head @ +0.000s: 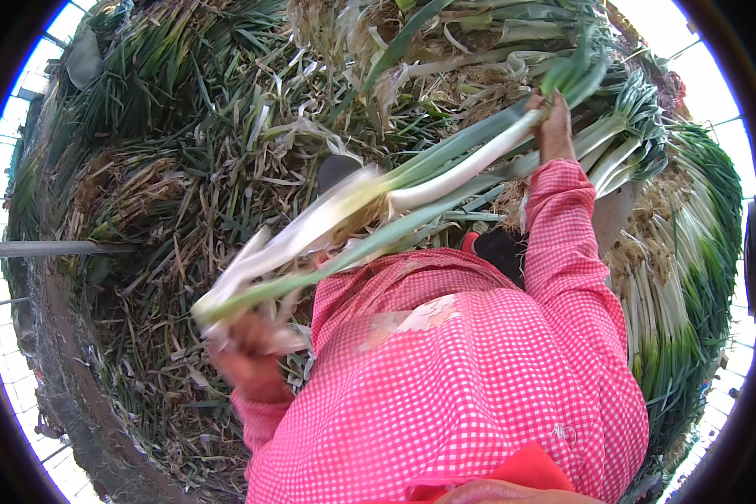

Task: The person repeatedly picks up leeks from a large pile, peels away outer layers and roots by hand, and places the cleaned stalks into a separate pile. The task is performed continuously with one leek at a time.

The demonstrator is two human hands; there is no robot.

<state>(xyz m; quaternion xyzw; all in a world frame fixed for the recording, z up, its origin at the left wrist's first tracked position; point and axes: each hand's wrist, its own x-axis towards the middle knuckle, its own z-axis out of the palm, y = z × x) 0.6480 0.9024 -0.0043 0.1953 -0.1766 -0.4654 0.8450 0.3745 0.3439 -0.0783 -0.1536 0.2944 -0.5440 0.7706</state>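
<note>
My right hand (554,126) grips a long green onion, probably a Welsh onion, where its white shaft (466,173) turns green. The shaft slants down to the left, its root end near the middle of the view. My left hand (249,349), blurred, is closed on the far end of pale outer sheaths and a green leaf (327,268). These strips stretch from the stalk down to the left hand, partly peeled away from the shaft. A bunch of trimmed white stalks (614,160) with green tops lies just right of my right forearm.
Dry and green leaf scraps (189,264) cover the ground ahead and left. Untidy onions with dry roots (479,69) are heaped in front. Rows of stalks (661,302) lie along the right. A grey pole (57,249) juts in from the left. A dark shoe tip (338,171) shows among the scraps.
</note>
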